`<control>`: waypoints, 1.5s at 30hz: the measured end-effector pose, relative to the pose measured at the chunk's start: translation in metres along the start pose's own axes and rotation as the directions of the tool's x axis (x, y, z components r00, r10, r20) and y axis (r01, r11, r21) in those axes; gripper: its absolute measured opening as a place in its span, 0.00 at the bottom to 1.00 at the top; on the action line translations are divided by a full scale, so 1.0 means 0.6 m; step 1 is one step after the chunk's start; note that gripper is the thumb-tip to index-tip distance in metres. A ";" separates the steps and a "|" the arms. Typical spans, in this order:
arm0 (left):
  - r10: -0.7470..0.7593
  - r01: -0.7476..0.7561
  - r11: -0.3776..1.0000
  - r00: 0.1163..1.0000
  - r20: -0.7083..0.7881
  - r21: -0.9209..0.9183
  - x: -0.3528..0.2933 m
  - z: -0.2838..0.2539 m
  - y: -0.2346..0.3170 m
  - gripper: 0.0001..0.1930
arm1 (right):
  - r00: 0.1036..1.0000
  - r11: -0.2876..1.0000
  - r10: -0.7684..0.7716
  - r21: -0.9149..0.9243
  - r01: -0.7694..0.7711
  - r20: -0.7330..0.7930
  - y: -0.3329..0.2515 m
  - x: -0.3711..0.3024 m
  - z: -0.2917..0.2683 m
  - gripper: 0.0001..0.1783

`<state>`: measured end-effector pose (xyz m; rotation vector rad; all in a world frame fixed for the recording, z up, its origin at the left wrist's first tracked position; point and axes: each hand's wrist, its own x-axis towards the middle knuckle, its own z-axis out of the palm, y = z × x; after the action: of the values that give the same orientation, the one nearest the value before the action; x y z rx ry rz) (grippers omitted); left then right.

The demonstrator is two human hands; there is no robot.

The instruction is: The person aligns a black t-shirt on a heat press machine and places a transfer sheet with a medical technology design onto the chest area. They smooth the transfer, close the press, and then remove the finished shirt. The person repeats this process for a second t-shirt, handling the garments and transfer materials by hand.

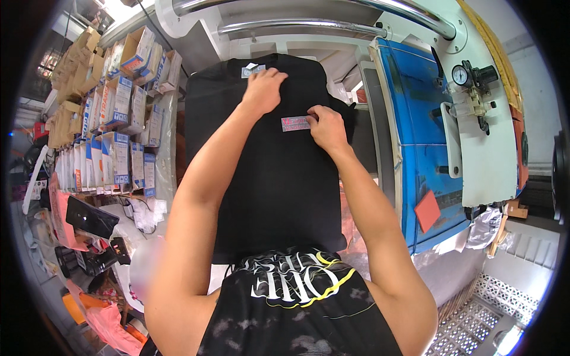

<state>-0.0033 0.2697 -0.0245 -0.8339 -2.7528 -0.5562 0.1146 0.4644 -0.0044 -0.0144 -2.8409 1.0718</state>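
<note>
A black T-shirt (276, 178) is spread out flat in front of me, its collar at the far end. My left hand (263, 92) lies on the shirt just below the collar, fingers stretched and slightly bent. Its fingertips are beside a small grey neck label (250, 72) with a white corner. Lower and to the right, my right hand (328, 129) pinches the right end of a small rectangular transfer film (292, 123) with pink lettering. The film lies on or just above the shirt's chest; the exact contact cannot be made out.
A blue padded board (415, 148) stands to the right, with a reddish square (427, 211) on it. Beyond it sits a pressure gauge (460, 75). Metal rods (303, 26) cross the far side. Stacked cardboard boxes (116, 101) fill the left, with a dark phone (91, 217) below.
</note>
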 end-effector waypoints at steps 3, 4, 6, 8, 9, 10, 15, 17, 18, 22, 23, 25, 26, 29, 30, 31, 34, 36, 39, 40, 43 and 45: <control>-0.071 0.069 0.997 0.988 0.134 0.026 0.013 0.000 0.028 0.26 | 0.988 0.997 0.039 -0.063 -0.049 -0.151 -0.014 -0.011 -0.006 0.19; -0.088 0.088 0.996 0.991 0.102 0.005 0.015 0.000 0.029 0.26 | 0.964 0.993 0.059 -0.084 -0.084 -0.261 -0.006 -0.012 -0.007 0.22; -0.131 0.132 0.991 0.990 0.044 -0.027 0.012 0.002 0.031 0.25 | 0.913 0.937 0.342 0.154 -0.314 -0.222 0.022 -0.011 0.001 0.31; -0.056 0.038 0.995 0.979 -0.196 -0.092 -0.015 -0.005 0.042 0.22 | 0.900 0.817 0.435 0.407 -0.409 0.031 0.065 -0.017 0.009 0.34; -0.023 -0.013 0.993 0.950 -0.312 -0.115 -0.040 -0.011 0.048 0.20 | 0.903 0.814 0.427 0.411 -0.410 0.056 0.074 -0.028 0.011 0.35; -0.047 0.007 0.991 0.953 -0.299 -0.133 -0.077 -0.021 0.054 0.17 | 0.944 0.908 0.326 0.292 -0.300 -0.046 0.064 -0.041 0.005 0.36; -0.107 0.092 0.993 0.973 -0.206 -0.080 -0.237 -0.057 0.148 0.16 | 0.984 0.957 -0.165 -0.255 0.142 -0.072 0.008 -0.123 -0.019 0.37; -0.115 0.118 0.993 0.984 -0.133 0.017 -0.242 -0.061 0.168 0.20 | 0.984 0.930 -0.173 -0.335 0.153 -0.032 0.007 -0.134 -0.001 0.37; -0.123 0.126 0.992 0.985 -0.124 0.016 -0.247 -0.060 0.169 0.21 | 0.988 0.926 -0.153 -0.351 0.136 -0.020 0.007 -0.140 0.005 0.37; -0.136 0.145 0.988 0.979 -0.152 0.050 -0.248 -0.047 0.164 0.21 | 0.994 0.931 -0.112 -0.350 0.100 -0.013 0.005 -0.140 0.017 0.38; -0.134 0.146 0.987 0.978 -0.161 0.065 -0.249 -0.047 0.165 0.21 | 0.995 0.934 -0.102 -0.346 0.090 -0.014 0.005 -0.141 0.017 0.38; -0.143 0.158 0.984 0.975 -0.169 0.080 -0.249 -0.045 0.166 0.22 | 0.996 0.944 -0.085 -0.322 0.076 -0.013 0.004 -0.140 0.016 0.38; -0.147 0.164 0.983 0.974 -0.171 0.087 -0.248 -0.045 0.166 0.22 | 0.997 0.948 -0.075 -0.310 0.068 -0.012 0.004 -0.139 0.015 0.38; -0.149 0.168 0.980 0.976 -0.158 0.110 -0.251 -0.043 0.169 0.22 | 1.000 0.955 0.012 -0.296 -0.007 0.014 -0.006 -0.139 0.008 0.37; -0.151 0.170 0.979 0.975 -0.160 0.111 -0.251 -0.043 0.168 0.23 | 1.000 0.953 0.011 -0.304 -0.005 0.015 -0.004 -0.137 0.009 0.37; -0.155 0.174 0.979 0.975 -0.160 0.109 -0.251 -0.041 0.168 0.23 | 1.000 0.954 0.014 -0.301 -0.009 0.016 -0.005 -0.138 0.010 0.37; -0.160 0.180 0.977 0.973 -0.169 0.114 -0.254 -0.036 0.167 0.23 | 0.999 0.956 0.028 -0.292 -0.020 0.024 -0.006 -0.139 0.010 0.38; -0.161 0.183 0.976 0.972 -0.173 0.118 -0.255 -0.032 0.166 0.24 | 0.999 0.956 0.037 -0.293 -0.025 0.036 -0.005 -0.138 0.011 0.38; -0.184 0.204 0.971 0.970 -0.156 0.122 -0.254 -0.029 0.167 0.24 | 0.995 0.944 0.070 -0.328 -0.044 0.066 -0.012 -0.136 0.007 0.38; -0.194 0.214 0.970 0.967 -0.163 0.117 -0.251 -0.029 0.168 0.24 | 0.995 0.939 0.067 -0.342 -0.040 0.070 -0.012 -0.133 0.007 0.38; -0.228 0.243 0.966 0.963 -0.146 0.094 -0.244 -0.029 0.168 0.23 | 0.999 0.928 0.015 -0.373 0.001 0.039 -0.007 -0.117 0.012 0.38; -0.238 0.252 0.964 0.959 -0.153 0.079 -0.240 -0.027 0.167 0.23 | 1.000 0.929 -0.003 -0.371 0.011 0.021 -0.003 -0.118 0.017 0.38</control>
<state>0.1728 0.2697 -0.0241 -0.4147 -2.7420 -0.4970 0.1840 0.4532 -0.0174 -0.0240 -3.0122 0.5182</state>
